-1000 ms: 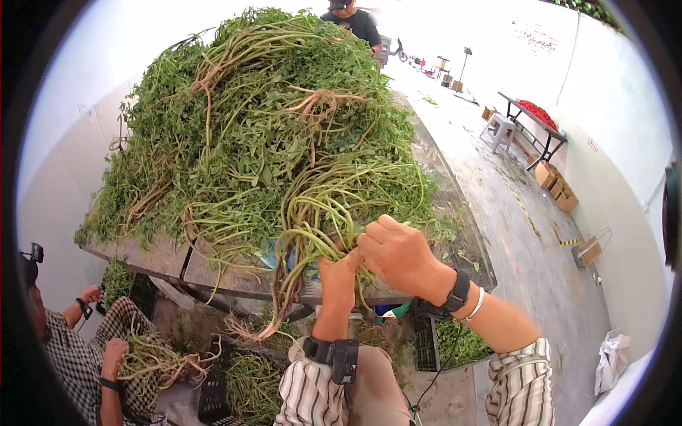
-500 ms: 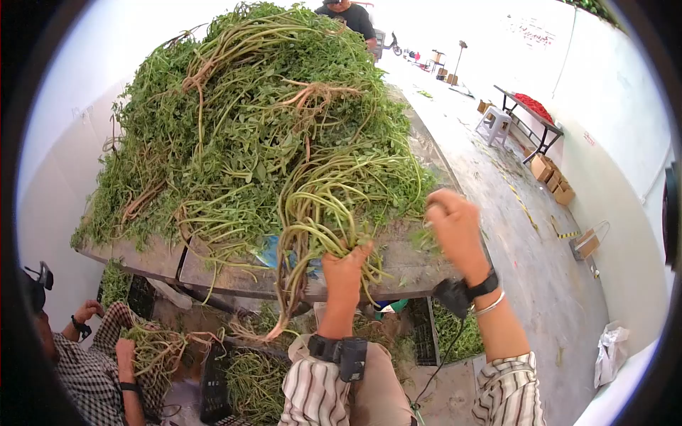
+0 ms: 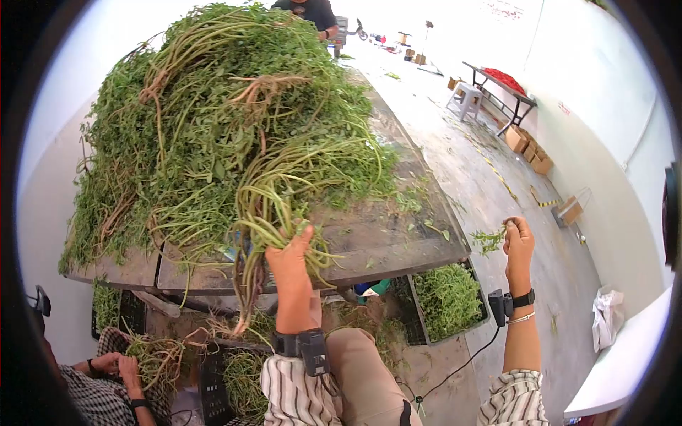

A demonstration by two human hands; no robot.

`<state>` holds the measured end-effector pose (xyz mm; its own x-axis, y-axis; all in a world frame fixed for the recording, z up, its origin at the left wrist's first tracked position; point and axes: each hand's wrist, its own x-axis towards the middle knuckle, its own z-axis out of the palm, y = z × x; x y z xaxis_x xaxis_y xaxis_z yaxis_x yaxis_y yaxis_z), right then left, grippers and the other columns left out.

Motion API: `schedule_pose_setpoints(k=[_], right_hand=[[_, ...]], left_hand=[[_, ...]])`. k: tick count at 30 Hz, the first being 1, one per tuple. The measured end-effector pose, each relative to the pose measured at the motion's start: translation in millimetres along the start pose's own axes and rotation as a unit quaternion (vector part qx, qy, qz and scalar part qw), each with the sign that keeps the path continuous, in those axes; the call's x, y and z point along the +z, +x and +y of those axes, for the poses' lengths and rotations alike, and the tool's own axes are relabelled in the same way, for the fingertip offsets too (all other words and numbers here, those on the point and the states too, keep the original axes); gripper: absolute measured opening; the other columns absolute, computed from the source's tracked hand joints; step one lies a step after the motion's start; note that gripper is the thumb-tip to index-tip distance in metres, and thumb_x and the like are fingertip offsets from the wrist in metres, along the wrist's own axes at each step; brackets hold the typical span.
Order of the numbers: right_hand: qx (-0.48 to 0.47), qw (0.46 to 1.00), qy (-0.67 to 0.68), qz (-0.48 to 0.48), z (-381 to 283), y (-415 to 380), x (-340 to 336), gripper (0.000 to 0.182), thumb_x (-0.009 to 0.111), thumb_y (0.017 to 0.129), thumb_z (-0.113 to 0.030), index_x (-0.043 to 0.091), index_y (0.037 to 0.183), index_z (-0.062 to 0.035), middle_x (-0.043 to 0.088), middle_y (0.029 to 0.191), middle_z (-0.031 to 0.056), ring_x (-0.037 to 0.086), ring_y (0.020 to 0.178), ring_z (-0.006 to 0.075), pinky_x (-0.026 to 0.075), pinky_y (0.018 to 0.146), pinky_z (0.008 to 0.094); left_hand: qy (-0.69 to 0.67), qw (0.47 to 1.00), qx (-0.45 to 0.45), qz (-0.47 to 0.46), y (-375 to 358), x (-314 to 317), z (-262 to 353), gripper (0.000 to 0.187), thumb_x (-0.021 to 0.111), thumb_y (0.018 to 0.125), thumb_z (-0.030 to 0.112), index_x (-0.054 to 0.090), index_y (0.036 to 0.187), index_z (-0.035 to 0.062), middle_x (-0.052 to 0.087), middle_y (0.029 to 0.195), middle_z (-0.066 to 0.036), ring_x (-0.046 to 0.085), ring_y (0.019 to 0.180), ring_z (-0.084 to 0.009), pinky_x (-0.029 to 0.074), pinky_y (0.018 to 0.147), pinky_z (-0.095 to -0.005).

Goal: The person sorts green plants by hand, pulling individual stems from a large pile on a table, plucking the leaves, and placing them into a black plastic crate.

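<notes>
My left hand [image 3: 290, 263] is closed round a bunch of long green stems [image 3: 266, 213] at the front edge of the table. Brownish, root-like ends of the bunch hang down over that edge. Out to the right, beyond the table's corner, my right hand [image 3: 520, 245] pinches a small leafy sprig [image 3: 489, 241] between thumb and fingers. A tall heap of leafy greens [image 3: 192, 135] with tangled stems and roots covers much of the table [image 3: 398, 248].
Below the table's right side sits a black crate of greens [image 3: 446, 302]. Another crate of stems [image 3: 245, 380] stands near my knees. A co-worker's hands [image 3: 128, 369] hold stems at lower left; another person [image 3: 309, 11] stands behind the heap. A stool [image 3: 465, 99] stands right.
My right hand has moved right and away from the table, and the sprig in it now shows clearly. My left hand still grips the stems. The view has shifted to the right.
</notes>
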<state>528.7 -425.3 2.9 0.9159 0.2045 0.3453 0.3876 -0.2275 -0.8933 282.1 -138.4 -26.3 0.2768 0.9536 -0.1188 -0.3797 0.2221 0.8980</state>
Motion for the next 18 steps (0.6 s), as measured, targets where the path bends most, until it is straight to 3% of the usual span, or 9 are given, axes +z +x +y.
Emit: schedule_pose_setpoints(k=[2, 4, 6, 9, 12, 14, 15, 18], right_hand=[[0.022, 0.999, 0.007, 0.045, 28, -2, -19, 0.016, 0.051, 0.084, -0.017, 0.061, 0.086, -0.004, 0.049, 0.064, -0.003, 0.037, 0.051, 0.0045, 0.03, 0.045, 0.0227], [-0.018, 0.994, -0.07, 0.08, 64, -1, -34, 0.017, 0.051, 0.084, -0.017, 0.061, 0.087, -0.0039, 0.05, 0.064, -0.0022, 0.037, 0.049, 0.0047, 0.03, 0.043, 0.0217], [0.019, 0.995, -0.053, 0.079, 82, -7, -40, 0.017, 0.051, 0.084, -0.017, 0.062, 0.087, -0.0036, 0.051, 0.064, -0.0013, 0.039, 0.049, 0.0049, 0.032, 0.043, 0.0218], [0.098, 0.993, -0.041, 0.055, 121, -11, -52, 0.018, 0.05, 0.084, -0.016, 0.061, 0.089, -0.003, 0.052, 0.066, -0.0007, 0.042, 0.049, 0.0062, 0.035, 0.044, 0.0233], [0.149, 0.989, -0.003, 0.004, 149, -10, -52, 0.02, 0.049, 0.085, -0.016, 0.059, 0.096, -0.0025, 0.056, 0.073, 0.0008, 0.048, 0.057, 0.0076, 0.041, 0.048, 0.0239], [0.21, 0.971, 0.109, -0.027, 170, -9, -50, 0.027, 0.048, 0.085, -0.014, 0.055, 0.107, -0.0018, 0.059, 0.083, 0.0037, 0.054, 0.07, 0.0098, 0.047, 0.054, 0.0246], [0.227, 0.968, 0.098, -0.033, 186, -8, -52, 0.035, 0.049, 0.085, -0.014, 0.051, 0.117, -0.0005, 0.06, 0.092, 0.0062, 0.056, 0.082, 0.0119, 0.05, 0.06, 0.0264], [0.275, 0.957, -0.021, -0.089, 222, -21, -54, 0.041, 0.05, 0.086, -0.014, 0.044, 0.124, -0.0009, 0.059, 0.103, 0.008, 0.057, 0.088, 0.0145, 0.05, 0.065, 0.0287]], left_hand=[[0.005, 0.998, 0.047, 0.05, -1, 0, 0, 0.047, 0.079, 0.064, 0.01, 0.052, 0.101, -0.0011, 0.059, 0.09, -0.01, 0.053, 0.074, -0.0188, 0.041, 0.068, -0.0326], [0.014, 0.996, 0.054, 0.068, 12, -9, -13, 0.04, 0.078, 0.065, 0.012, 0.055, 0.096, -0.0006, 0.059, 0.085, -0.008, 0.054, 0.07, -0.0175, 0.043, 0.063, -0.0311], [0.013, 0.999, 0.028, 0.009, 8, -10, -5, 0.031, 0.076, 0.068, 0.011, 0.058, 0.091, 0.001, 0.057, 0.075, -0.006, 0.053, 0.063, -0.0159, 0.045, 0.057, -0.029], [-0.005, 0.999, 0.039, -0.005, 7, -8, -5, 0.035, 0.076, 0.068, 0.01, 0.057, 0.097, 0.0017, 0.058, 0.076, -0.005, 0.051, 0.056, -0.0134, 0.042, 0.051, -0.0266], [-0.026, 0.998, 0.051, -0.012, 12, -9, -6, 0.034, 0.076, 0.069, 0.01, 0.057, 0.096, 0.0024, 0.057, 0.072, -0.005, 0.051, 0.056, -0.0133, 0.043, 0.051, -0.0259], [-0.039, 0.998, 0.042, -0.008, 14, -9, -7, 0.033, 0.076, 0.069, 0.008, 0.056, 0.096, 0.003, 0.057, 0.073, -0.004, 0.051, 0.056, -0.0129, 0.044, 0.05, -0.0261], [-0.043, 0.998, 0.042, -0.009, 16, -10, -8, 0.033, 0.075, 0.07, 0.007, 0.056, 0.096, 0.0029, 0.057, 0.074, -0.004, 0.051, 0.057, -0.0126, 0.044, 0.05, -0.0263], [-0.044, 0.998, 0.041, -0.016, 17, -13, -8, 0.03, 0.073, 0.071, 0.004, 0.056, 0.095, 0.0026, 0.057, 0.076, -0.004, 0.051, 0.058, -0.0118, 0.045, 0.05, -0.0265]])
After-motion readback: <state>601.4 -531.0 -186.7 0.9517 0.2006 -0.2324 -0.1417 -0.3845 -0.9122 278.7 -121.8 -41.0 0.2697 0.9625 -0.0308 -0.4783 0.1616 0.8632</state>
